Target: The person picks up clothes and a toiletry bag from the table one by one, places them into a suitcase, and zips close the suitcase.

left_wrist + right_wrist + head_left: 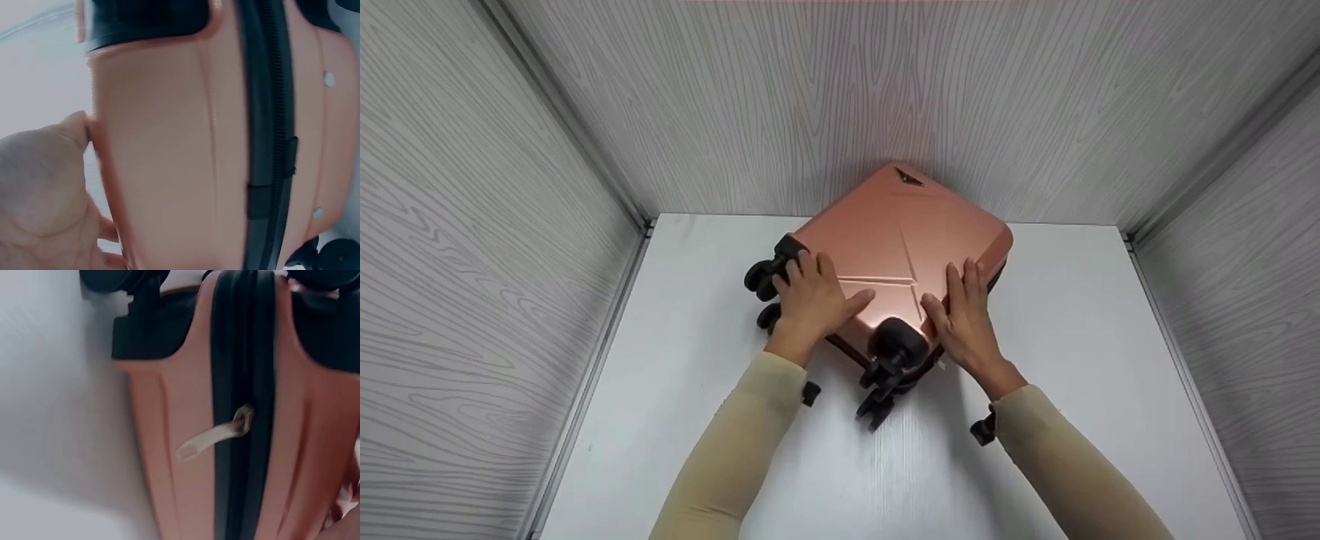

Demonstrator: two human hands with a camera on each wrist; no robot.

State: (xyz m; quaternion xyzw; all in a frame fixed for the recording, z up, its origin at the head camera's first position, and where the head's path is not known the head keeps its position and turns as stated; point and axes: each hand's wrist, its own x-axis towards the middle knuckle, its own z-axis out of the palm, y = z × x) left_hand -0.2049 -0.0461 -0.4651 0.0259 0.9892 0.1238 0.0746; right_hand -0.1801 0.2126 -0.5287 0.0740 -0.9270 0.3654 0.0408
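A small rose-gold hard-shell suitcase (885, 232) lies flat on the white surface, turned at an angle with its wheels toward me. My left hand (812, 300) lies on its lower left edge, fingers spread beside a black wheel (763, 276). On the lower right edge rests my right hand (966, 319), with fingers straight along the shell. Another black wheel (877, 401) juts from the near corner between the hands. A black zipper band (270, 135) runs round the side in the left wrist view. In the right wrist view a metal zipper pull (216, 436) hangs from it.
Grey wood-grain panels stand around the white tabletop (682, 412): a back wall (780, 97), a left wall (457, 285) and a right wall (1252, 285). The suitcase's far corner, with a small dark badge (910, 177), is close to the back wall.
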